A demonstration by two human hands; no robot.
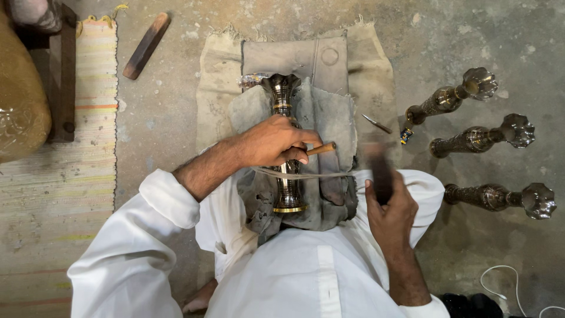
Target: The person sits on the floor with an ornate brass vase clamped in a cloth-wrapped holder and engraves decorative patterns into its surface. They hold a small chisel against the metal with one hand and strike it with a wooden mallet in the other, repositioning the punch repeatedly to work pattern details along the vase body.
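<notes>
white long-sleeved garment of the person fills the bottom of the view, both forearms reaching out from it. left hand is curled shut around a thin wooden-handled tool, the handle end poking out to the right of the fingers; the tool's working tip is hidden under the hand. this hand rests right on top of the dark polished metal candlestick-like stem with brass bands, which lies lengthwise away from the person on grey worn cloth, flared top far from the body, brass-rimmed base close to the lap. the grip sits about mid-stem, so the stem shows both above and below the hand. a thin pale cord runs across the stem just under the left hand.

right hand is closed on a dark blurred bar-shaped tool, to the right of the stem and apart from it, near the cloth edge.

three similar dark metal stems lie on the concrete floor to the right, well apart from both hands. small metal pointed tool lies by the cloth's right edge. brown wooden stick lies upper left, beside a striped woven mat. white cable at bottom right.
</notes>
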